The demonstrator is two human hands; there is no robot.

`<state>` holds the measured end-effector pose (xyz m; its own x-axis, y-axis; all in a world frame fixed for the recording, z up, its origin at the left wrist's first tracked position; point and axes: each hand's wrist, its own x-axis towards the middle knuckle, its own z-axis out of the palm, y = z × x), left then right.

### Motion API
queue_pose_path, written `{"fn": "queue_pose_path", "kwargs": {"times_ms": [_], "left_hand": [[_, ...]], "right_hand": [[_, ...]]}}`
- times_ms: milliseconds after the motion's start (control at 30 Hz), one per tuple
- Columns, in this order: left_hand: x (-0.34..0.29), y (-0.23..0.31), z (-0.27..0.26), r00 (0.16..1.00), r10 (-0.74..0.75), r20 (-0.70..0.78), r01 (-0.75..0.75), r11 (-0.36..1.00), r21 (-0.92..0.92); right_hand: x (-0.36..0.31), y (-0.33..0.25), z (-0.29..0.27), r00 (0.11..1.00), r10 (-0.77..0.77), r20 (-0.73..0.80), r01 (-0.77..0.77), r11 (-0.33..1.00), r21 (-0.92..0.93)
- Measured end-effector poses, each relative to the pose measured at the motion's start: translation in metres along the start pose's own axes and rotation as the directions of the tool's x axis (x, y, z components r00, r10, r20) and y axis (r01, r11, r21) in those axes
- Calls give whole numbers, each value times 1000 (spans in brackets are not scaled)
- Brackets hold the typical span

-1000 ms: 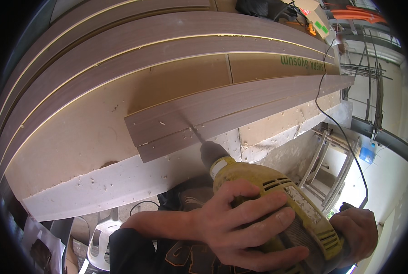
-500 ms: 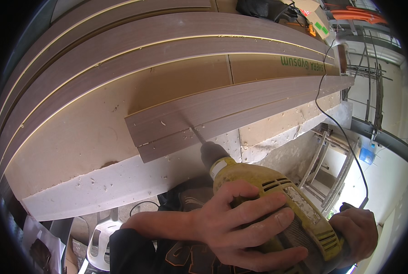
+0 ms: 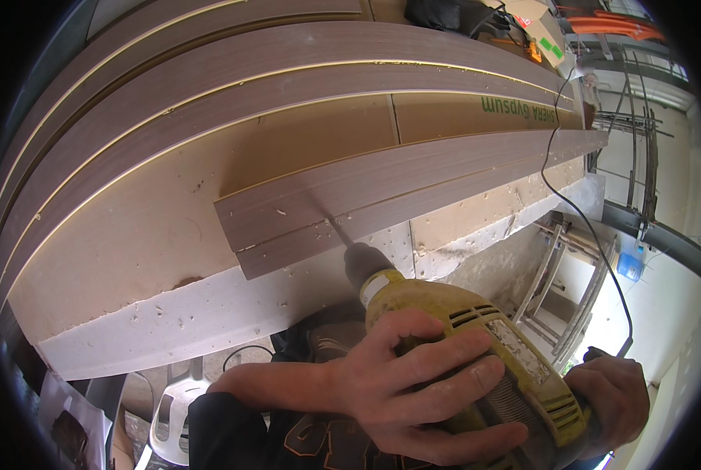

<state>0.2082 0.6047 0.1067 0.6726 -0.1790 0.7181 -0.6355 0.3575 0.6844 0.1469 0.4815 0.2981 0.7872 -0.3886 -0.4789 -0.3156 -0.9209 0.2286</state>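
A yellow power drill (image 3: 425,299) with a dark chuck (image 3: 366,265) points up and left from the lower right. My left hand (image 3: 421,384) lies over the drill's body, fingers curled around its side. At the back end, my right hand (image 3: 615,398) is wrapped around the rear handle; its trigger finger is hidden. The drill bit (image 3: 338,230) meets a brown wood-grain plank (image 3: 397,178) at its lengthwise groove, near the left end. Small pale shavings (image 3: 331,223) lie around the bit.
Beneath the plank are stacked boards (image 3: 123,251) with a rough white edge. Long brown planks (image 3: 319,48) curve across behind. A black cord (image 3: 581,211) runs from the drill to the far right. A white plastic chair (image 3: 179,407), a wooden ladder-like frame (image 3: 566,294) and a blue container (image 3: 631,266) stand below.
Almost nothing differs. Both hands and the drill hold the same place, with the bit still against the plank.
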Motion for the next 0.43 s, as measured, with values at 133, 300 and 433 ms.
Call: {"fn": "queue_pose_path", "kwargs": {"times_ms": [133, 300, 433], "left_hand": [[0, 7, -4, 993, -95, 74, 98, 994, -47], [-5, 3, -1, 1000, -9, 15, 9, 999, 44], [1, 7, -8, 990, -98, 98, 103, 994, -40]], "right_hand": [[-11, -3, 7, 913, -175, -370, 169, 984, -48], [-3, -1, 14, 885, -221, -410, 221, 974, -48], [-10, 2, 5, 961, -137, -242, 147, 989, 23]]}}
